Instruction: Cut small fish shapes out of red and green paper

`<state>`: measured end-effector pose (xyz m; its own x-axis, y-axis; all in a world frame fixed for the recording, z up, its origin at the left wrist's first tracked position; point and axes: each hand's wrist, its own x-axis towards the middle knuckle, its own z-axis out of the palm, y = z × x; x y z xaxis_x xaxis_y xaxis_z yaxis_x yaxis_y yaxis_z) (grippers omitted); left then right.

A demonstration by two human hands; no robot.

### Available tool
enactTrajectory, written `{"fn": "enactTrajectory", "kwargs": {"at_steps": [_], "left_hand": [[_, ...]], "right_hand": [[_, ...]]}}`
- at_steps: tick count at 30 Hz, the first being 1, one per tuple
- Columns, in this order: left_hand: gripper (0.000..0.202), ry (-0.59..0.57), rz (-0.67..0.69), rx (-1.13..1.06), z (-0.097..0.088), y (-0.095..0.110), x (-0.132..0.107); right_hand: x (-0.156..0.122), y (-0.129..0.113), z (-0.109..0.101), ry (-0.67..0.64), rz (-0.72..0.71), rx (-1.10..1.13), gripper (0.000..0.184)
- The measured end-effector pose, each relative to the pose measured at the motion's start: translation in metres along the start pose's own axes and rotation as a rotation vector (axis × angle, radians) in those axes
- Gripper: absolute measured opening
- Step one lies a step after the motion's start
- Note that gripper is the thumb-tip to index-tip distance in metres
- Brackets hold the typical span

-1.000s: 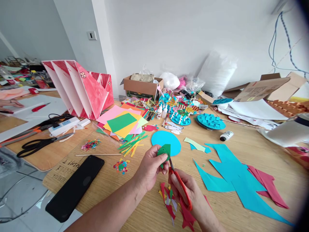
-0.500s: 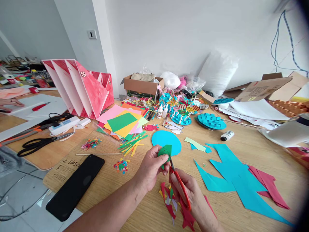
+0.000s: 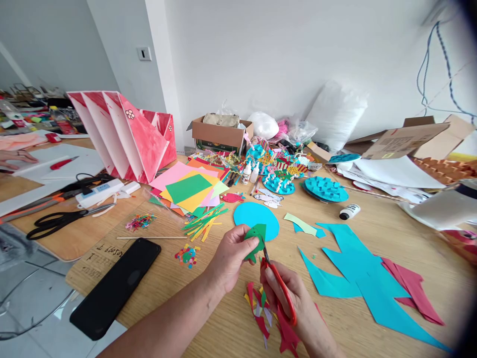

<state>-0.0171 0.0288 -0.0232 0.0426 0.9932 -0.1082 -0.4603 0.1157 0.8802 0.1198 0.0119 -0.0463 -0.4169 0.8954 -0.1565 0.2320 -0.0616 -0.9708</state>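
Pinched between the thumb and fingers of my left hand (image 3: pixel 231 253) is a piece of green paper (image 3: pixel 257 231), partly cut to a curved outline. My right hand (image 3: pixel 286 286) is wrapped round the red handles of a pair of scissors (image 3: pixel 285 293), whose blades meet the right edge of the green paper. Just behind the paper lies a blue paper circle (image 3: pixel 257 215). Below my hands are red, yellow and purple paper scraps (image 3: pixel 259 313). Large blue offcuts (image 3: pixel 367 273) and folded dark red paper (image 3: pixel 413 288) lie to the right.
A black phone (image 3: pixel 117 288) lies at the near left, with coloured paper sheets (image 3: pixel 186 186) beyond it. Black scissors (image 3: pixel 59 221) and a red-and-white file rack (image 3: pixel 137 136) are farther left. A glue bottle (image 3: pixel 349 212) lies right. Another person's hand (image 3: pixel 17 158) rests at the far left.
My left fingers have shifted on the green paper, so more of its lower edge shows. The scissors stay at its right edge, almost unmoved.
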Motion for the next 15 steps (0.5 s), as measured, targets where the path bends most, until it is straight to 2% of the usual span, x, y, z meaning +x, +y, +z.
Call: {"fn": "enactTrajectory", "kwargs": {"at_steps": [15], "left_hand": [[0.015,-0.015,-0.004,-0.008,-0.0004,-0.0054,0.0004]], "right_hand": [[0.0016,0.0034,0.0007,0.007,0.008,0.048,0.041]]}}
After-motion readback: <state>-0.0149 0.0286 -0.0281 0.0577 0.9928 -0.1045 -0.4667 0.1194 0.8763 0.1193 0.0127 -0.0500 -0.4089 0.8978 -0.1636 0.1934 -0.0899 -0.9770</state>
